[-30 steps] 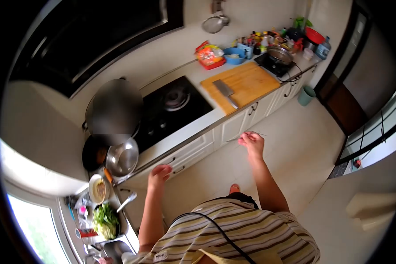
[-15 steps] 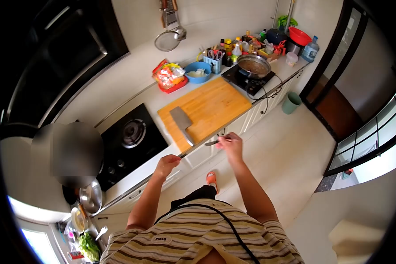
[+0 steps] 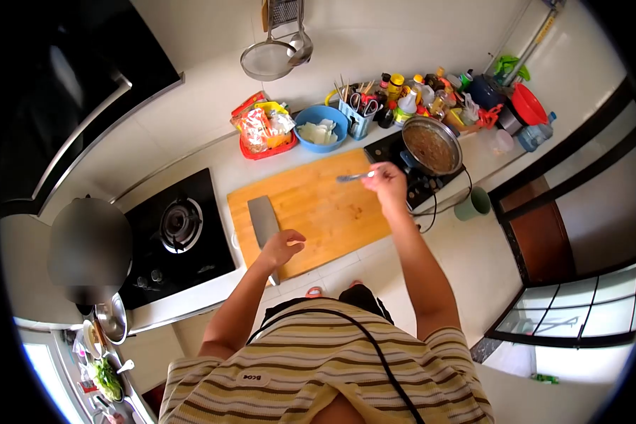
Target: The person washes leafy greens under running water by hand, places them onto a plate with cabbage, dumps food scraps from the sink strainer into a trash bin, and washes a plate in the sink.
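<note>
My right hand (image 3: pixel 386 185) is closed around the handle of a small metal utensil (image 3: pixel 351 177), which looks like a spoon or fork. Its head points left, above the wooden cutting board (image 3: pixel 325 205). A cleaver (image 3: pixel 263 219) lies flat near the board's left side. My left hand (image 3: pixel 284 248) hovers over the cleaver's handle area with loosely bent fingers apart, holding nothing, and hides part of the handle. Right of my right hand, a pan of brown liquid (image 3: pixel 431 146) sits on a black portable cooktop (image 3: pixel 383 152).
Behind the board stand a blue basin (image 3: pixel 322 147) with pale pieces, a red basket (image 3: pixel 268 150) of packages and a blue utensil holder (image 3: pixel 360 126). Several bottles line the wall. A gas stove (image 3: pixel 148 226) is at left, a green bin (image 3: pixel 473 203) on the floor at right.
I have moved closer to the counter. My right hand has brought the utensil from in front of the counter to above the board, and my left hand has come over the cleaver's handle.
</note>
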The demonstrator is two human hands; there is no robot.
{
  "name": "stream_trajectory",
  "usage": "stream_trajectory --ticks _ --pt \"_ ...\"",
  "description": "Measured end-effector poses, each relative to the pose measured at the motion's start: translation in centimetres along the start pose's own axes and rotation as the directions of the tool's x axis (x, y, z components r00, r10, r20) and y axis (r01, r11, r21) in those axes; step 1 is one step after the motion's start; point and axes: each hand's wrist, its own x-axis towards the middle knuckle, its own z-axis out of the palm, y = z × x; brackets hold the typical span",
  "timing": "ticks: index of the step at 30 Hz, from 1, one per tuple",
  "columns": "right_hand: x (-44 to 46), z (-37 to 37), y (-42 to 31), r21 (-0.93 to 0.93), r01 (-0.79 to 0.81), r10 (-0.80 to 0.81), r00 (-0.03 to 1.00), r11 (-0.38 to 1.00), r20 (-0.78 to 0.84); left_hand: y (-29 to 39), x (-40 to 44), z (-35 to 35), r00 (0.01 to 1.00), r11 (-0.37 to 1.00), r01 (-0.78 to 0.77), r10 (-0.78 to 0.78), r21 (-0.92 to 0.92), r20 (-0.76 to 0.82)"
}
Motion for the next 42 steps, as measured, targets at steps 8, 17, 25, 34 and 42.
stream_trajectory --ticks 8,17,25,34,42 --pt "27.0 -3.0 -6.8 -0.431 0.523 -0.507 0.847 0.735 0.161 -1.2 3.2 1.4 0.904 0.837 0.22 -0.367 -0.501 -0.217" --pt "42.4 -0.1 -0.7 -0.687 0.545 -0.234 0.835 0.48 0.499 5.6 6.7 7.2 0.748 0.738 0.321 -0.582 -0.593 -0.32" --pt "43.2 0.1 2.4 -0.656 0.684 -0.152 0.72 0.318 0.677 7.2 6.7 8.8 0.666 0.712 0.353 -0.647 -0.607 -0.371" --pt "38.4 1.9 -0.6 -0.539 0.839 -0.372 0.524 0.072 0.766 7.1 5.8 7.9 0.687 0.736 0.336 -0.618 -0.588 -0.382" --pt "12.3 3.7 5.1 -0.493 0.485 0.401 0.287 0.723 0.87 11.1 -0.5 5.0 0.813 0.87 0.286 -0.442 -0.401 -0.379"
